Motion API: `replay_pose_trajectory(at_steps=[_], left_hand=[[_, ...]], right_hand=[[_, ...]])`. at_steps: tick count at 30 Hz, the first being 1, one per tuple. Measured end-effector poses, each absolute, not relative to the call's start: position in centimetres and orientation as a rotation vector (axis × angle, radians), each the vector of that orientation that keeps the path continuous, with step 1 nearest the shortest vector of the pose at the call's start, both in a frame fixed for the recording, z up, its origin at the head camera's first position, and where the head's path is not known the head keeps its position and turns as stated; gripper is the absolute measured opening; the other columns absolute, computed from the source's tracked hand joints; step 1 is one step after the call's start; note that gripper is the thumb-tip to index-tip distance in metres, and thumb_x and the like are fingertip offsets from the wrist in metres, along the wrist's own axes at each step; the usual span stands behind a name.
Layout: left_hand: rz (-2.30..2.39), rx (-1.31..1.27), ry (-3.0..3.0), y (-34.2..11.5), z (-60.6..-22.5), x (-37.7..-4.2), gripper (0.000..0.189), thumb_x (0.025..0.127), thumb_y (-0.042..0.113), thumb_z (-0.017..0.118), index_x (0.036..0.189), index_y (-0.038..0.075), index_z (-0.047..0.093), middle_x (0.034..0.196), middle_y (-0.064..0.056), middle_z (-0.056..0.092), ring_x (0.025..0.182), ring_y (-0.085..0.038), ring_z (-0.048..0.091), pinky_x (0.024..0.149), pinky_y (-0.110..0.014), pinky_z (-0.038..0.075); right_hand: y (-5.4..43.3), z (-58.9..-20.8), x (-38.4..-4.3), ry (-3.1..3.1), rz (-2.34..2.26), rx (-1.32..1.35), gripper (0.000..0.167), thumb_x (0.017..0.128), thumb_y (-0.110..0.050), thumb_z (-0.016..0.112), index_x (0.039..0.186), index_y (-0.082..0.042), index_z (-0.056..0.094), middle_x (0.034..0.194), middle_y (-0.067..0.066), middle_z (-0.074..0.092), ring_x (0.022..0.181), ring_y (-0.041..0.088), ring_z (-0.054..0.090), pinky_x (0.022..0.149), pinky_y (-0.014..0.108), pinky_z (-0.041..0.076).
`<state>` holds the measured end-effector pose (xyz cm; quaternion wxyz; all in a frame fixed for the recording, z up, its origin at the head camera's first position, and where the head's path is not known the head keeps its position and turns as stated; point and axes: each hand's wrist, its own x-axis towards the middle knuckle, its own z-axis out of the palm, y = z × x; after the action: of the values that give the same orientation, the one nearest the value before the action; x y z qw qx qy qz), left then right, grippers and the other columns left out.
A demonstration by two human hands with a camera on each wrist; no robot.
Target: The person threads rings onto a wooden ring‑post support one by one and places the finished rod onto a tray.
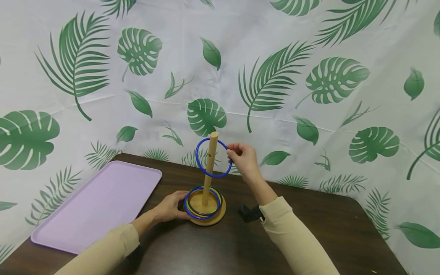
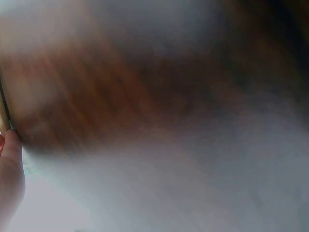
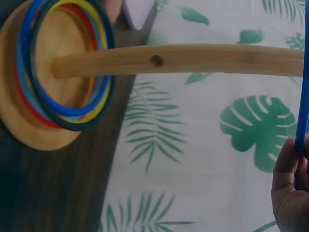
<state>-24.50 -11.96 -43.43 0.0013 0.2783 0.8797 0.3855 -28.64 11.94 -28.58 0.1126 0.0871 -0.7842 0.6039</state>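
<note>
A wooden ring-toss stand has a round base and an upright peg. Around the peg's foot lies a stack of coloured rings: blue, red, yellow and dark ones show in the right wrist view. My right hand pinches a blue ring at its right side, between thumb and fingers. That ring is tilted and overlaps the peg's upper part in the head view. Down at the base's left side, my left hand grips the stand's edge, thumb nearer me. Only part of the left hand shows in its own wrist view.
A lilac tray lies on the dark wooden table, left of the stand. Behind the table hangs a white leaf-printed cloth. A black wrist strap sits at my right cuff.
</note>
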Motion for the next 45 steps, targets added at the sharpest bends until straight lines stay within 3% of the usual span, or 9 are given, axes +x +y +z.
replay_pose_trajectory(at_steps=[9,21,33,45], left_hand=[[1.207,0.894,2.771,-12.0,-43.6,-24.6,0.073,0.069,0.025,0.082,0.127,-0.007,0.054,0.130,-0.025,0.052,0.121,-0.042,0.046,0.100,-0.056,0.037],[1.207,0.891,2.773,-11.9,-43.4,-24.5,0.073,0.068,0.025,0.082,0.128,-0.006,0.053,0.130,-0.024,0.051,0.121,-0.042,0.047,0.100,-0.056,0.037],[1.194,0.917,2.790,-11.8,-43.4,-24.4,0.075,0.068,0.024,0.083,0.128,-0.008,0.052,0.129,-0.026,0.052,0.121,-0.043,0.047,0.100,-0.056,0.037],[1.177,0.919,2.803,-11.8,-43.3,-24.4,0.073,0.068,0.025,0.083,0.127,-0.007,0.054,0.128,-0.025,0.052,0.120,-0.042,0.048,0.099,-0.055,0.038]], right_hand=[[12.5,-32.4,-28.2,-2.396,1.671,0.246,0.012,0.086,0.002,0.062,0.096,0.008,0.066,0.077,0.014,0.063,0.063,0.008,0.054,0.054,0.015,0.045],[12.3,-36.7,-27.6,-2.577,1.380,0.270,0.008,0.083,-0.002,0.066,0.089,0.001,0.070,0.072,0.009,0.066,0.063,0.009,0.058,0.055,0.019,0.046],[11.7,-38.4,-27.3,-2.611,1.349,0.262,0.006,0.081,-0.001,0.066,0.085,0.000,0.070,0.070,0.008,0.066,0.059,0.006,0.055,0.052,0.020,0.045],[11.3,-38.9,-27.4,-2.646,1.315,0.260,0.006,0.081,-0.001,0.067,0.085,0.002,0.070,0.073,0.009,0.067,0.062,0.009,0.053,0.057,0.022,0.046]])
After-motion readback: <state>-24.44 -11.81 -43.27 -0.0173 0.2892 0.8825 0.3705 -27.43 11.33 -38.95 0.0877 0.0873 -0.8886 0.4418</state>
